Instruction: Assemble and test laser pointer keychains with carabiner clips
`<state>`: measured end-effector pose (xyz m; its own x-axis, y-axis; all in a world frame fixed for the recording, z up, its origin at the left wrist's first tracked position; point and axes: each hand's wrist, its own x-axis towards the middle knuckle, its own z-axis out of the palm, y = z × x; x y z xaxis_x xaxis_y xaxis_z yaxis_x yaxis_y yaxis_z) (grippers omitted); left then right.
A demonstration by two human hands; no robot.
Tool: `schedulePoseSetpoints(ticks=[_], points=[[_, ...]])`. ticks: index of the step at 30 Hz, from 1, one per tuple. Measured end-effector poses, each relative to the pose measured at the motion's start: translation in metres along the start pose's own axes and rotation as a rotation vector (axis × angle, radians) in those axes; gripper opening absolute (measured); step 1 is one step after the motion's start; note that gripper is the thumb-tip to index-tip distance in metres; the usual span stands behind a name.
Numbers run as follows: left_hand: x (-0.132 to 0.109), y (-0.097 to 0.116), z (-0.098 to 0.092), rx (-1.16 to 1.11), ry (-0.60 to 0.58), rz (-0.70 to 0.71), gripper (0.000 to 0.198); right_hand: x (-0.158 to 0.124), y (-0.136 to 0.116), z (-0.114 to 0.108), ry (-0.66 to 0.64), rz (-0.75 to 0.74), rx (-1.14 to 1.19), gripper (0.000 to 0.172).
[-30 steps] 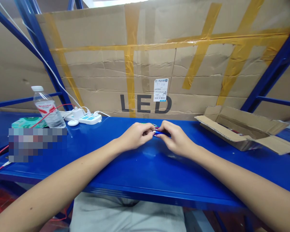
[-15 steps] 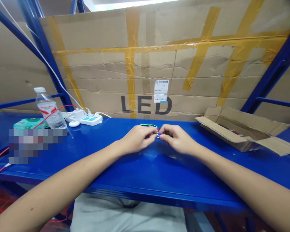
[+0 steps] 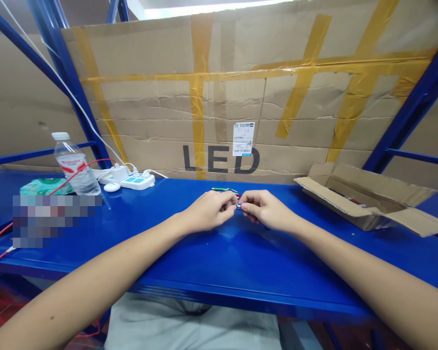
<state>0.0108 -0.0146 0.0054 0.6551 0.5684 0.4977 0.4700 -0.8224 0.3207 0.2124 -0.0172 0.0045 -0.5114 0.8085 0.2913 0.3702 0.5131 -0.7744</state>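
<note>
My left hand [image 3: 212,210] and my right hand [image 3: 263,209] meet over the middle of the blue table, fingertips almost touching. Both are closed in a pinch around a small shiny, silvery piece [image 3: 238,206]; its kind is too small and too covered by fingers to tell. Just behind the left hand's fingers lies a slim green, pen-like thing [image 3: 222,189] with a silvery end. Something purplish shows beside it, mostly hidden by the hands. Beneath my right hand a small dark blue spot is visible on the table.
An open cardboard box [image 3: 365,199] with some items inside stands at the right. On the left are a water bottle [image 3: 75,165], a white power strip [image 3: 138,181], a green packet [image 3: 44,186] and red cables. A large cardboard sheet [image 3: 160,116] closes off the back.
The fingers have shifted slightly around the small silvery piece, which now lies more level between them. Both hands stay in about the same place.
</note>
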Motion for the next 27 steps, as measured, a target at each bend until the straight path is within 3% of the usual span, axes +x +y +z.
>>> schedulePoseSetpoints(ticks=[8,16,18,21,24,27], points=[[0.004,-0.004,0.004,-0.282,0.115,-0.122,0.006,0.007,0.003,-0.003,0.056,-0.067,0.041,0.022],[0.007,0.000,0.002,-0.248,0.222,-0.090,0.011,0.011,0.009,-0.006,0.097,0.047,0.209,0.032],[0.007,0.001,0.001,-0.308,0.264,-0.107,0.011,0.012,0.009,-0.015,0.183,0.081,0.060,0.034],[0.008,-0.001,-0.003,-0.384,0.357,-0.149,0.014,0.010,0.004,-0.033,0.262,0.176,-0.453,0.038],[0.010,-0.007,-0.007,-0.448,0.422,-0.196,0.014,0.004,-0.003,-0.043,-0.017,0.394,-0.797,0.047],[0.011,-0.015,-0.008,-0.499,0.467,-0.251,0.013,-0.002,-0.005,-0.040,-0.200,0.507,-0.964,0.044]])
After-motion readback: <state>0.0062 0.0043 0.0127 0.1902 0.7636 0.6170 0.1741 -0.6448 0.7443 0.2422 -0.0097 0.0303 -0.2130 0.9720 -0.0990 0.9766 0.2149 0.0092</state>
